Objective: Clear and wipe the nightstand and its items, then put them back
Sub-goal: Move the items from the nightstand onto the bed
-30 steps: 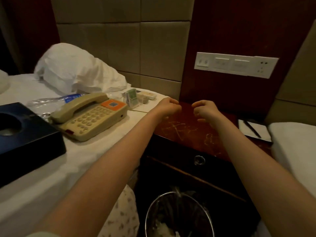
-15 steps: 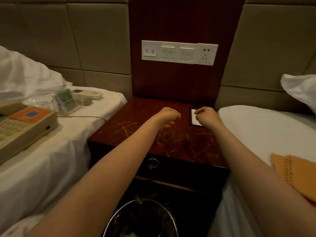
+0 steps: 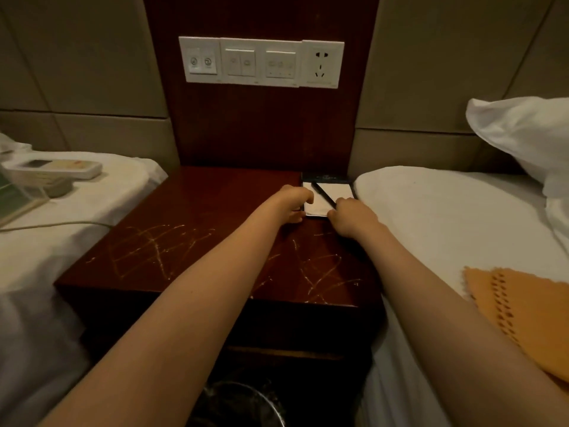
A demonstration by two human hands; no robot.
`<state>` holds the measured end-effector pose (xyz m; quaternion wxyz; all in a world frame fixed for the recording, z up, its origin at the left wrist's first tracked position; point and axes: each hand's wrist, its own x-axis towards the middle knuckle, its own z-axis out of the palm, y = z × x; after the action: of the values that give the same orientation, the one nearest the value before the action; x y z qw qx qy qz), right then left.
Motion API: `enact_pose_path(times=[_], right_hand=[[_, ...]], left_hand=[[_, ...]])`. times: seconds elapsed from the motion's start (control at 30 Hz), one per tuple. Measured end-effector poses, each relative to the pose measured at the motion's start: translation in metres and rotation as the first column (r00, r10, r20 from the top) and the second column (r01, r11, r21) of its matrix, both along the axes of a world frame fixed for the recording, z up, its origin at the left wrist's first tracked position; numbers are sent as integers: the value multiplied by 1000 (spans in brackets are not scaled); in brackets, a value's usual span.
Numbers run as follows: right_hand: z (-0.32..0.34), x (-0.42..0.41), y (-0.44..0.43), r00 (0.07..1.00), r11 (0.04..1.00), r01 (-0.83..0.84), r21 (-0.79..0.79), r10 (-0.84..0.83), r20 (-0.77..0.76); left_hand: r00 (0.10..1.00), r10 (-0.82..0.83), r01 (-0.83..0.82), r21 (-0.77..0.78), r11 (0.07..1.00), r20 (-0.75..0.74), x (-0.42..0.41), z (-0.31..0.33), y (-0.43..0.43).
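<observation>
The dark red nightstand has pale scratches across its top. A white notepad in a dark holder lies at its back right corner, with a black pen lying slantwise on it. My left hand curls its fingers round the pad's left edge, thumb underneath. The near right corner of the pad is held by my right hand, whose fingers are also curled. Both forearms reach over the nightstand top.
An orange cloth lies on the right bed beside a white pillow. The left bed carries a remote control and a green card stand. A switch panel is on the wall; a waste bin stands below.
My view has swung right and closer to the nightstand. Both hands moved forward from above the middle of the top to the notepad and took hold of its edges.
</observation>
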<state>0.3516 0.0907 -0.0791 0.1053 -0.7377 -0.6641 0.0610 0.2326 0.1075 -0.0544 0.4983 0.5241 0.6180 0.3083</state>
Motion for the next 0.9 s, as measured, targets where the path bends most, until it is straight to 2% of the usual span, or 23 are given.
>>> enact_pose_path(times=[0.13, 0.23, 0.4, 0.67, 0.9], right_hand=[[-3, 1, 4, 996, 994, 18, 106, -27, 87], [-4, 2, 3, 995, 983, 58, 172, -72, 75], [-6, 0, -1, 996, 980, 54, 191, -66, 56], [0, 2, -4, 988, 971, 124, 204, -102, -114], [0, -2, -7, 980, 969, 128, 209, -92, -175]], left_hand=[[999, 39, -38, -9, 999, 11, 5, -1, 8], [998, 50, -49, -52, 997, 34, 11, 2, 7], [997, 68, -66, -58, 996, 23, 16, 3, 16], [963, 140, -132, -49, 990, 229, 26, -8, 16], [934, 196, -198, -22, 980, 297, 15, -19, 11]])
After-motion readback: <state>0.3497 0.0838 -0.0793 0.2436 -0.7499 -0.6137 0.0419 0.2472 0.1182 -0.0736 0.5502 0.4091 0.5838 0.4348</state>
